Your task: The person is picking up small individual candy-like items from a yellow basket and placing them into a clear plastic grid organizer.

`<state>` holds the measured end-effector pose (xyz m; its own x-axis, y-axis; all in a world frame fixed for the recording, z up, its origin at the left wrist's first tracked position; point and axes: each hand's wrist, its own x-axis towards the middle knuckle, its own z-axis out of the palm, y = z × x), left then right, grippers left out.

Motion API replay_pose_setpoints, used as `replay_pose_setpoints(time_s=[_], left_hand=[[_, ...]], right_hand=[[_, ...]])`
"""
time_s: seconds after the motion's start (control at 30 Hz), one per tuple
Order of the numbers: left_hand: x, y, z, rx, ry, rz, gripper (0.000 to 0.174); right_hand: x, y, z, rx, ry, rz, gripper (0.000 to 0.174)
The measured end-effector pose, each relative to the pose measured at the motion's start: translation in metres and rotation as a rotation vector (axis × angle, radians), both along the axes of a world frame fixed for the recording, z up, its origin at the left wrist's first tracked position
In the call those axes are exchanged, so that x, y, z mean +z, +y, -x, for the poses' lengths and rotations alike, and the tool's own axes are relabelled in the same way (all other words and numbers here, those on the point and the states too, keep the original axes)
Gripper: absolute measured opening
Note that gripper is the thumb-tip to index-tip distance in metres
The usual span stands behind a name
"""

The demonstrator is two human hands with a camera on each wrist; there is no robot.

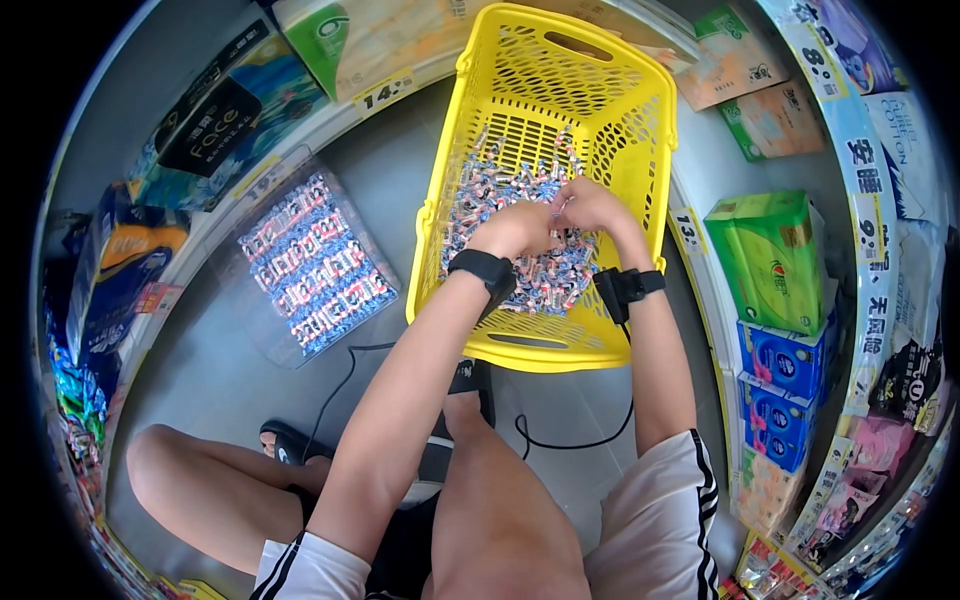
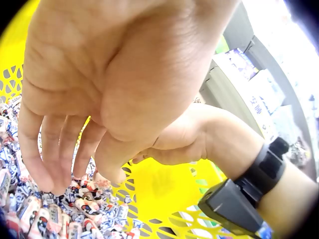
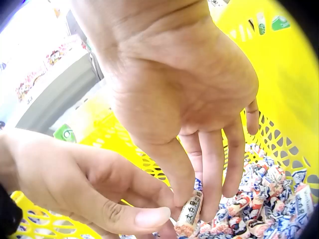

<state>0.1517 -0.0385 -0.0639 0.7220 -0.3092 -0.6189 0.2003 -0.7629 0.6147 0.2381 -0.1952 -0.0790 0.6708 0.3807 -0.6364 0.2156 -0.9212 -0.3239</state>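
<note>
Both hands are inside a yellow shopping basket (image 1: 545,358), over a heap of small wrapped candies (image 1: 550,292). My right hand (image 1: 593,207) pinches one candy (image 3: 189,215) between thumb and fingers; its wrapper is white and blue with dark print. Close beside it is my left hand (image 1: 515,230). In the right wrist view the left thumb (image 3: 147,218) stretches out straight near the held candy. The left fingers (image 2: 62,164) hang loosely over the heap in the left wrist view, with nothing visible in their grip.
Left of the basket, a clear plastic box (image 1: 374,238) holds candies (image 1: 315,262) in neat rows on the grey floor. Shelves with tissue packs, one green (image 1: 770,262) and one dark blue (image 1: 225,115), flank both sides. Black cables (image 1: 565,446) trail from the wristbands.
</note>
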Motion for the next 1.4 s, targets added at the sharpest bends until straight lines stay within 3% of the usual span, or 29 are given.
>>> replay_pose_setpoints(time_s=[0.03, 0.17, 0.2, 0.43, 0.57, 0.77, 0.97, 1.4], left_hand=[[0.002, 0.002, 0.004, 0.027, -0.123, 0.011, 0.048], [0.016, 0.0, 0.016, 0.171, -0.136, 0.054, 0.042], [0.017, -0.001, 0.027, 0.245, -0.251, 0.116, 0.032], [0.05, -0.003, 0.07, 0.551, -0.654, 0.069, 0.012], [0.091, 0.021, 0.091, 0.586, -0.691, 0.072, 0.016], [0.109, 0.067, 0.125, 0.713, -0.754, 0.2, 0.02], [0.092, 0.119, 0.157, 0.86, -0.7, 0.178, 0.021], [0.034, 0.222, 0.226, 1.252, -0.666, 0.158, 0.019]], right_hand=[[0.003, -0.002, -0.001, 0.007, 0.0, -0.004, 0.03], [0.03, -0.005, 0.007, -0.027, 0.087, -0.146, 0.027], [0.035, -0.005, 0.009, -0.08, 0.121, -0.211, 0.025], [0.074, 0.014, 0.032, -0.166, 0.251, -0.464, 0.019], [0.111, 0.036, 0.058, -0.18, 0.183, -0.548, 0.018], [0.151, 0.09, 0.098, -0.12, -0.025, -0.604, 0.02], [0.149, 0.156, 0.135, 0.009, -0.102, -0.643, 0.021], [0.083, 0.297, 0.203, 0.158, -0.19, -0.678, 0.02]])
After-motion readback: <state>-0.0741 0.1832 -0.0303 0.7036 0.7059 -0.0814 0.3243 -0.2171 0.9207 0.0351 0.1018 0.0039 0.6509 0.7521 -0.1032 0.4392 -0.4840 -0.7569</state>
